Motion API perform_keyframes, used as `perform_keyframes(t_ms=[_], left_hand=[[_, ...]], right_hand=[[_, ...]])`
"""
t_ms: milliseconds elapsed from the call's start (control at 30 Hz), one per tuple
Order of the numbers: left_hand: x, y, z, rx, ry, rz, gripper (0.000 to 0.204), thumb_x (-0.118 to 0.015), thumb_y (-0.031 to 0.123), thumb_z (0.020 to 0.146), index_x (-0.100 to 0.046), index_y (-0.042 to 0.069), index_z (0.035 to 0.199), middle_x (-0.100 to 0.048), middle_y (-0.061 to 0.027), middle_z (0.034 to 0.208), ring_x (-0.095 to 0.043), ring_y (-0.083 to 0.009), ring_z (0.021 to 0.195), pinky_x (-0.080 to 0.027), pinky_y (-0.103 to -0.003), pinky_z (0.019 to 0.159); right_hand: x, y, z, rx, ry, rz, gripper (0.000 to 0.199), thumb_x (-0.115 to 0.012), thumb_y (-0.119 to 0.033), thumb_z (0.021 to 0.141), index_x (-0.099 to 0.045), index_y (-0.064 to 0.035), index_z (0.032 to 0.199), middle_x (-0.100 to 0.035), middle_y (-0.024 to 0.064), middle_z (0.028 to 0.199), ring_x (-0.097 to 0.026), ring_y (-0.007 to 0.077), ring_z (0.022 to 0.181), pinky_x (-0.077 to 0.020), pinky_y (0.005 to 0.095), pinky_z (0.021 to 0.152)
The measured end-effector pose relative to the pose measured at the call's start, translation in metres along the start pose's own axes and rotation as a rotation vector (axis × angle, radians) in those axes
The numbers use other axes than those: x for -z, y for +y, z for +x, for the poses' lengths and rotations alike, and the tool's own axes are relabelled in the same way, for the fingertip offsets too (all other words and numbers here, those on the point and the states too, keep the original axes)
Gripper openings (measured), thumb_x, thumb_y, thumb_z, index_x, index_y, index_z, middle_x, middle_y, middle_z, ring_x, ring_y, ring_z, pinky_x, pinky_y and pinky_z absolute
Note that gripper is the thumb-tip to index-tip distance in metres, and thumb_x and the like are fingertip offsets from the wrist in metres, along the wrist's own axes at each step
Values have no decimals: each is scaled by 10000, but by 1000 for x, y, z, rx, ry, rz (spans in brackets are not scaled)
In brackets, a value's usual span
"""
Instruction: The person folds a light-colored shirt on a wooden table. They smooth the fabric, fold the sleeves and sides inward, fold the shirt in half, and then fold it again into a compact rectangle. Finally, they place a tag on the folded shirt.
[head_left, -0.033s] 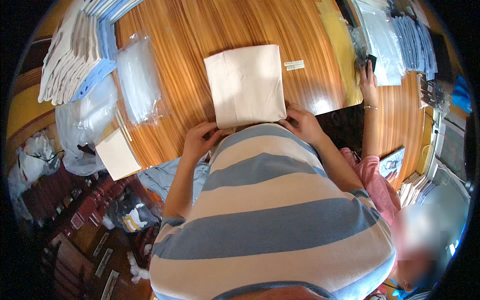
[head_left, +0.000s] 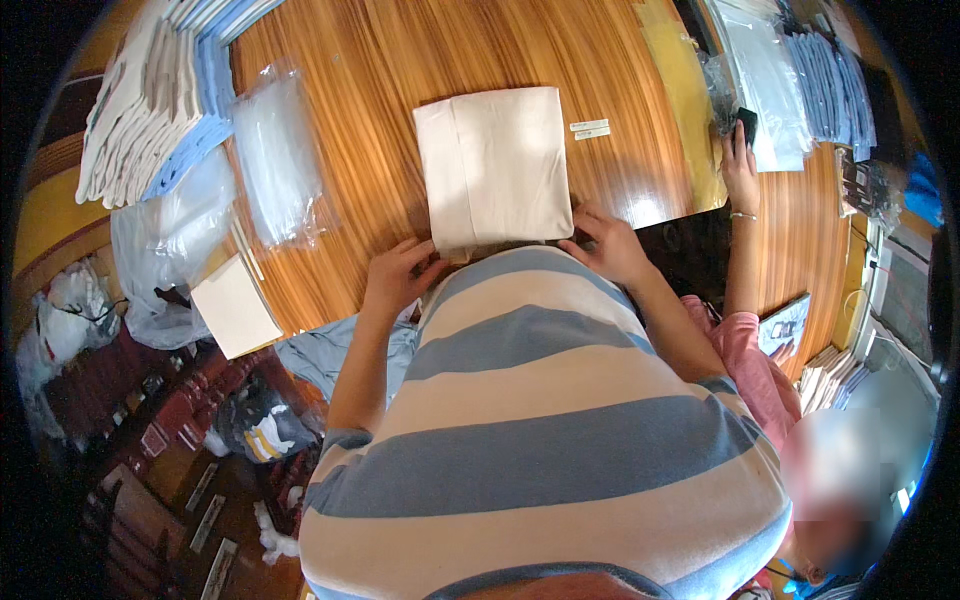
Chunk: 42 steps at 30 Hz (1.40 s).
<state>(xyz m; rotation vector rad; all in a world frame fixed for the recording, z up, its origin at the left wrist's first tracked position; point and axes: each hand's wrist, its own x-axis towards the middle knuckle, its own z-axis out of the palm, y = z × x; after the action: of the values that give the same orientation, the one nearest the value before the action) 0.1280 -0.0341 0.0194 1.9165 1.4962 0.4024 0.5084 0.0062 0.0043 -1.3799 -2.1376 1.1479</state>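
Note:
A folded beige piece of cloth (head_left: 500, 165), possibly a garment, lies flat on the wooden table in front of me, with a lengthwise crease near its left side. At its near left corner my left hand (head_left: 400, 275) is closed, thumb and fingertips together at the edge. My right hand (head_left: 608, 247) has its fingers bent in a pinch at the near right corner. Part of the near edge is hidden by my striped shirt. Two small white printed strips (head_left: 590, 129) lie just right of the cloth.
Clear plastic bags (head_left: 278, 155) and stacked folded clothes (head_left: 150, 110) lie to the left, near a white card (head_left: 237, 308). On the right, a co-worker's hand (head_left: 740, 175) holds a dark object (head_left: 746, 125) by clear packaging (head_left: 770, 95) and a yellow sheet (head_left: 683, 100).
The cloth has shifted slightly away from me, and the crease near its left side shows more plainly. Both my hands stay almost in place.

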Motion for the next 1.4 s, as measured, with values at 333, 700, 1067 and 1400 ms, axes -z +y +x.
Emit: perform_keyframes(t_ms=[333, 700, 1067, 1400], left_hand=[[-15, -14, -10, 145, -126, -197, 191, -759, 244, 950, -794, 65, 1006, -739, -154, 881, -712, -327, 744, -560, -405, 669], [4, 25, 10, 442, -27, 72, 358, -748, 363, 959, -778, 9, 1003, -747, -155, 828, -715, -325, 735, -543, -413, 641], [-58, 30, 83, -268, 83, 296, 868, -628, 804, 833, -511, 350, 1564, -232, -89, 1748, -91, -533, 1586, -64, -725, 1248], [-64, 41, 85, -199, 168, 256, 893, -723, 743, 781, -576, 258, 1516, -246, -123, 1733, -53, -597, 1566, -49, -754, 1223]], right_hand=[[8, 14, -1, 24, -125, -59, 90, -726, -124, 912, -732, -37, 935, -677, 132, 962, -700, 351, 918, -585, 444, 789], [20, -16, 10, -367, -233, -4, 418, -736, -398, 978, -774, -4, 843, -701, 191, 848, -697, 378, 804, -547, 470, 725], [16, -27, 16, -374, -166, -203, 378, -836, -406, 829, -766, -63, 974, -744, 169, 988, -730, 358, 851, -583, 463, 744], [-42, -17, 80, 176, 133, -521, 701, -468, -518, 1063, -334, -177, 1661, -278, 142, 1728, -235, 404, 1592, -175, 644, 1264]])
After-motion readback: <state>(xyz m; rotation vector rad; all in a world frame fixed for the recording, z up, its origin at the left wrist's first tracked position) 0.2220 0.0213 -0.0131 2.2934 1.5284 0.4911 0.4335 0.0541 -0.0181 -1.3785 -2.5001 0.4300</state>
